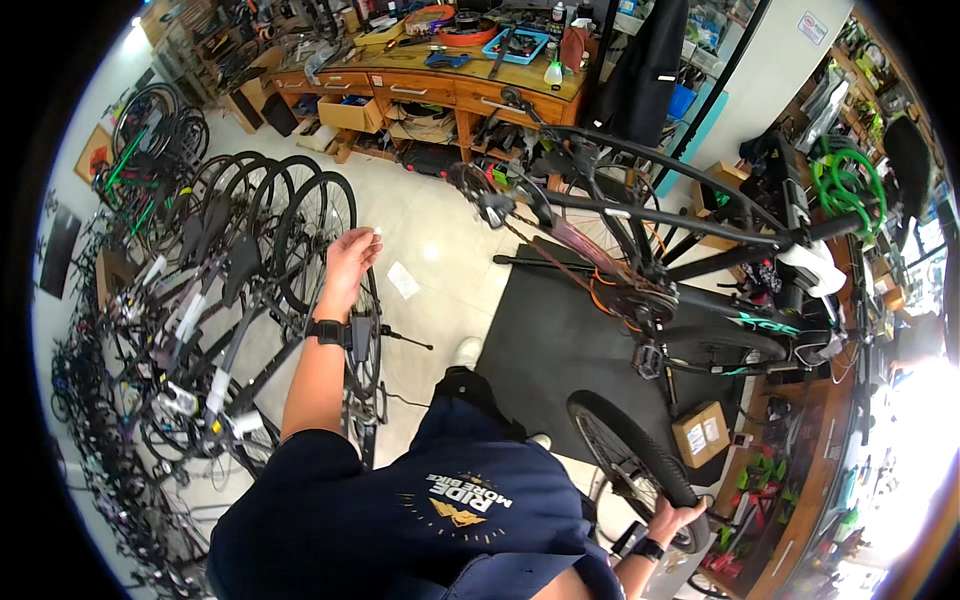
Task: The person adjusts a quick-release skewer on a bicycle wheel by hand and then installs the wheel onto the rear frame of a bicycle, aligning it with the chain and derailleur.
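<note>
My left hand (352, 264) is raised in front of me, left of centre, its fingertips pinched on a small white piece (377, 232) whose kind is too small to make out. Low on the right, my right hand (678, 520) grips the tyre of a loose bicycle wheel (626, 436), which leans upright beside my legs. Some of that hand's fingers are hidden by the tyre. Beyond the wheel, a black bicycle (660, 216) without its rear wheel in place is held above a dark floor mat (530, 345); its chain and crank (648, 358) face me.
Parked bicycles (350, 200) crowd the left side close to my left forearm. A wooden workbench (420, 75) with tools and a blue tray (515, 46) stands at the back. A cardboard box (702, 434) sits near the wheel, and white paper (403, 280) lies on the floor.
</note>
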The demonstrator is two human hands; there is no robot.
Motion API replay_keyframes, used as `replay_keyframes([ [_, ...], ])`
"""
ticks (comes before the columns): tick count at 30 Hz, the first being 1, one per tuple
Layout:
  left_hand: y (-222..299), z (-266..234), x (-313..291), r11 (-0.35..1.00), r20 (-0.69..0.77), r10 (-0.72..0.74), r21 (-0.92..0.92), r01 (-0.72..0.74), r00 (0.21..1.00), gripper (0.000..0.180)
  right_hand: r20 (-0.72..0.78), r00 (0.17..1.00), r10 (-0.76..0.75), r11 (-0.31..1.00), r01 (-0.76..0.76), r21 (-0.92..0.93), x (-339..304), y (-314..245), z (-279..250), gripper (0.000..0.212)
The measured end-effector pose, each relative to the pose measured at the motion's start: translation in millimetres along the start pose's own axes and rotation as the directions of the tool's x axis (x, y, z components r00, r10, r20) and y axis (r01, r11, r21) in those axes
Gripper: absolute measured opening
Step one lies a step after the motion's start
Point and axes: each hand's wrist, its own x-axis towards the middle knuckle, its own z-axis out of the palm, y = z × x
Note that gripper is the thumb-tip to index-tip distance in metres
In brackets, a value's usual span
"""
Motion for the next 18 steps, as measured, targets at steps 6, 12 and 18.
replay_keyframes([
  [6,19.3,4.1,159.6,0.995,0.105,-0.006,-0.096,0.016,0.994,0.024,-0.052,0.987,-0.149,0.988,0.151,0.033,-53.3,31.7,45.7,0.052],
  [12,39.1,-2.3,268.6,0.999,0.122,-0.048,0.006,0.047,0.991,0.025,-0.109,0.987,-0.121,0.991,0.126,0.041,-72.1,95.0,47.1,0.046],
  [18,65.1,29.6,363.3,0.988,0.267,0.035,0.137,-0.074,0.963,0.024,-0.046,0.998,-0.04,0.989,0.047,0.142,-70.8,200.4,82.8,0.046],
])
